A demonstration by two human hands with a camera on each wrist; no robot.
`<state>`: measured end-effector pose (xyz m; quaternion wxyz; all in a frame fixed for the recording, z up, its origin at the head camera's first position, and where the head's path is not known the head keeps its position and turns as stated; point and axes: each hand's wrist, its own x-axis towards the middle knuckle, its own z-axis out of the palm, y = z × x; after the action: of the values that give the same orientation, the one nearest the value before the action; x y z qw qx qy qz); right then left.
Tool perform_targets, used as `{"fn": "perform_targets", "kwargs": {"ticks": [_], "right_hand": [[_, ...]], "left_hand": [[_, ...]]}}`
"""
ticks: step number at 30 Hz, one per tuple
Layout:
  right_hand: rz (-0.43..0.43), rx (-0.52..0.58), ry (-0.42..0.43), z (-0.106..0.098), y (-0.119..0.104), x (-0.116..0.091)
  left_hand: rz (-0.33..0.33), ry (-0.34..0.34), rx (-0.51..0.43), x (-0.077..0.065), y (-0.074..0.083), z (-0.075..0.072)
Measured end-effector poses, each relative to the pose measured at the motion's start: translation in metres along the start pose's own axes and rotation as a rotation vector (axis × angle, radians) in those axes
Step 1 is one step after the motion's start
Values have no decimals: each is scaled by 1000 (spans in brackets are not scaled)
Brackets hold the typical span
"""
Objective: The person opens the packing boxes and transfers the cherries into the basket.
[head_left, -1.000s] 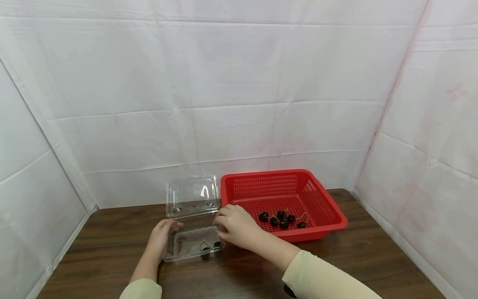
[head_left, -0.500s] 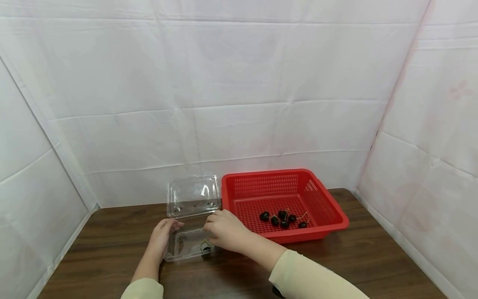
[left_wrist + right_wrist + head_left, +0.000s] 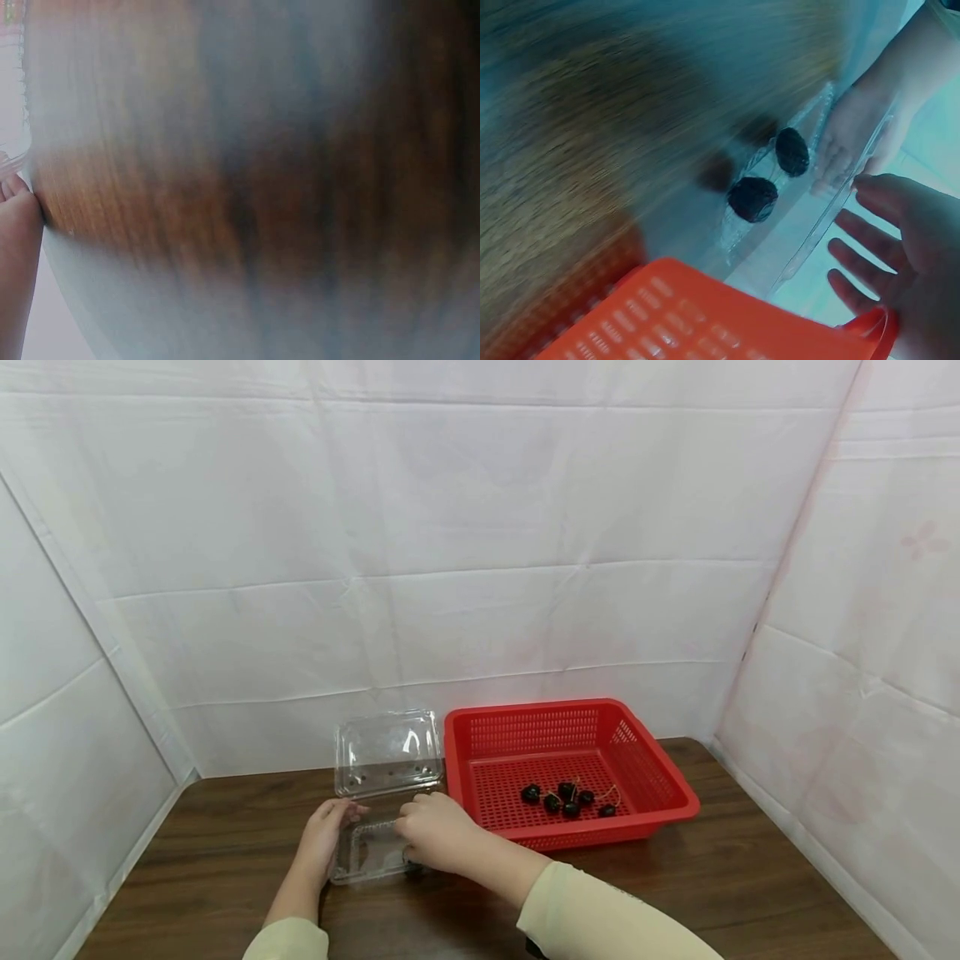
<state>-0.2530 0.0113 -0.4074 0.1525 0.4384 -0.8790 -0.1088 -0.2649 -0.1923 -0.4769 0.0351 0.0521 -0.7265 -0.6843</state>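
Note:
A hinged clear plastic clamshell container [image 3: 375, 858] lies with its lid [image 3: 386, 752] raised at the back. My left hand [image 3: 327, 827] holds its left side near the hinge, with fingers reaching over the rim. Above the right part of the container is my right hand [image 3: 437, 832]. In the right wrist view, the fingers of the right hand [image 3: 889, 251] are spread and loosely bent, with nothing seen between them. Beyond them a dark cherry [image 3: 754, 199] and another cherry [image 3: 792, 152] lie in the container. From the head view, the right hand mostly hides these cherries.
A red perforated plastic basket [image 3: 667, 793] stands right of the container, close beside it. Several dark cherries [image 3: 567, 800] with stems lie on its floor. Both stand on a dark wooden table [image 3: 232, 843], with white sheeting [image 3: 465, 527] behind and at the sides.
My right hand has moved left from the container's right edge to over its inside, covering the cherries there. The left hand, container and basket have stayed in place.

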Motion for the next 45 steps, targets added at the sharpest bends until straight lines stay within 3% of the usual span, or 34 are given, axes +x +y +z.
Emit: {"fn": "perform_targets", "kwargs": {"ticks": [10, 20, 34, 45], "right_hand": [[64, 83, -126, -1, -7, 10], [179, 151, -198, 2, -15, 18], [355, 181, -189, 19, -19, 22], [420, 207, -169, 28, -24, 26]], "left_hand": [[3, 7, 10, 3, 0, -2], [12, 0, 19, 2, 2, -1], [0, 3, 15, 2, 2, 1], [-10, 7, 8, 0, 0, -1]]}}
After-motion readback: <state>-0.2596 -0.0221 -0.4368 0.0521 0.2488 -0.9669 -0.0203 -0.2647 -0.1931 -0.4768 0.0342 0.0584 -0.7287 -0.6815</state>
